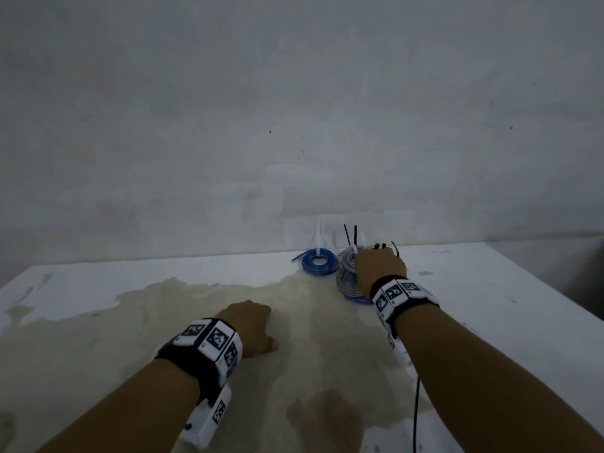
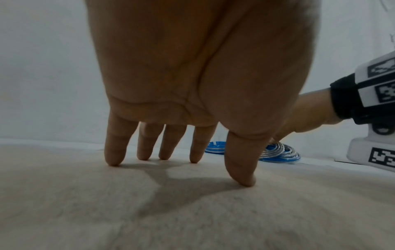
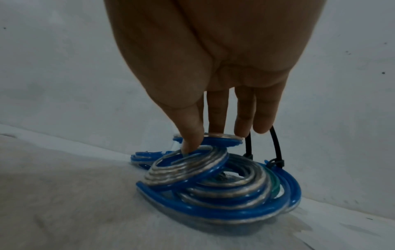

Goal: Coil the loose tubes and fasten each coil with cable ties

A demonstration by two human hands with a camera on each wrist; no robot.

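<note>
Now: right hand on the stacked coils

Far on the table (image 1: 490, 289), by the wall, the right hand (image 3: 213, 67) reaches down with straight fingers; thumb and fingertips touch the top clear-and-blue coil (image 3: 188, 167), nothing clasped. Black cable ties (image 3: 275, 148) stand beside it. A separate blue coil (image 1: 318, 261) lies just left. Left hand (image 2: 192, 67) is spread, fingertips on the stained tabletop.

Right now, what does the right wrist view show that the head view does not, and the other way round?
Only the right wrist view shows the right hand's fingertips touching the top silver-and-blue tube coil of the pile, and a green tube lower among the coils.

Only the head view shows the left hand resting on the stained table, apart from the coils, and a separate blue coil with a white cable tie.

Both show the right hand, the coil pile and black cable ties.
</note>
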